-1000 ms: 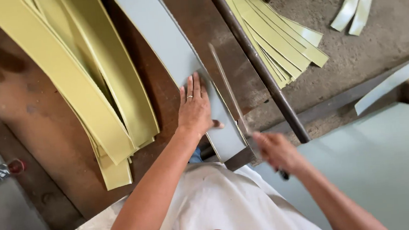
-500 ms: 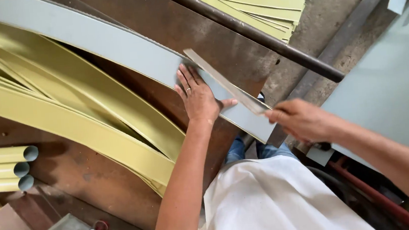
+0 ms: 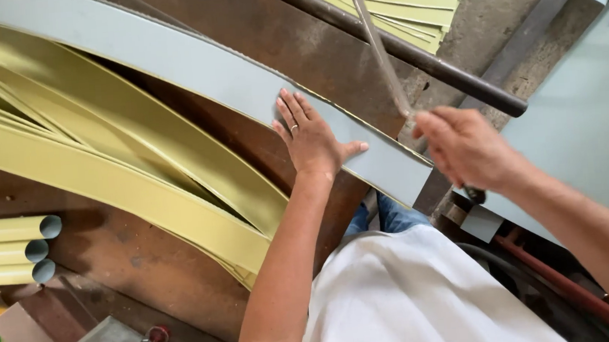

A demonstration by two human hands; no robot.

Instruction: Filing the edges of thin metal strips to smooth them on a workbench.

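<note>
Hands first: our left hand (image 3: 310, 138) lies flat, fingers spread, pinning the grey strip (image 3: 187, 61) at frame centre, while our right hand (image 3: 465, 147) is closed on a thin blade (image 3: 375, 42) — raised mid-stroke, we judge. Bringing it down calls for steadiness. Yellow strips (image 3: 102, 172) fan left.

Grey sheet-metal strip (image 3: 187, 64), smooth matt paint. Yellow-green strips (image 3: 110, 183), same painted sheet w/ slight sheen. Work surface (image 3: 249, 23): rusty brown steel, rough. Dark metal bar (image 3: 411, 54), dull. Narrow metal blade (image 3: 375, 42), bare, worn grey.
</note>
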